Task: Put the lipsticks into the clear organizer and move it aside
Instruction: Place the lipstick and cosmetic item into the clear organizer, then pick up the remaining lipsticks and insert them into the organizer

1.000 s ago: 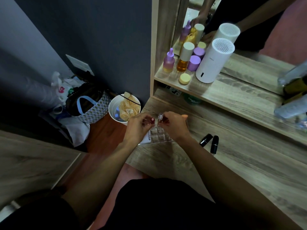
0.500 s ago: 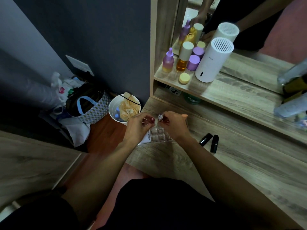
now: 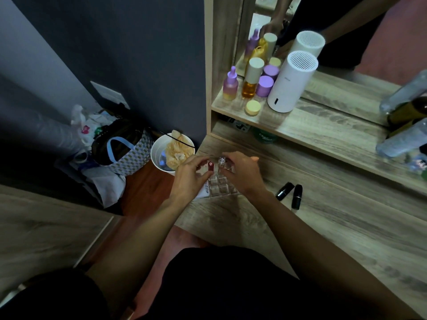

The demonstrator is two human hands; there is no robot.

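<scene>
A clear organizer (image 3: 220,186) with square cells sits at the left end of the wooden desk (image 3: 346,227). My left hand (image 3: 189,175) pinches a red-capped lipstick (image 3: 210,165) over the organizer's far left cells. My right hand (image 3: 241,173) holds a clear-capped lipstick (image 3: 221,161) upright beside it, over the far cells. Two black lipsticks (image 3: 290,192) lie on the desk to the right of my right wrist, apart from the organizer.
A shelf above the desk carries purple and amber bottles (image 3: 249,82), a yellow jar (image 3: 252,107) and a white cylinder (image 3: 291,82), with a mirror behind. On the floor at left stand a white bin (image 3: 157,155) and a checked bag (image 3: 124,151). Plastic bottles (image 3: 406,125) lie at right.
Both hands stay over the organizer with their lipsticks. The two caps have drawn slightly apart; otherwise nothing has visibly moved.
</scene>
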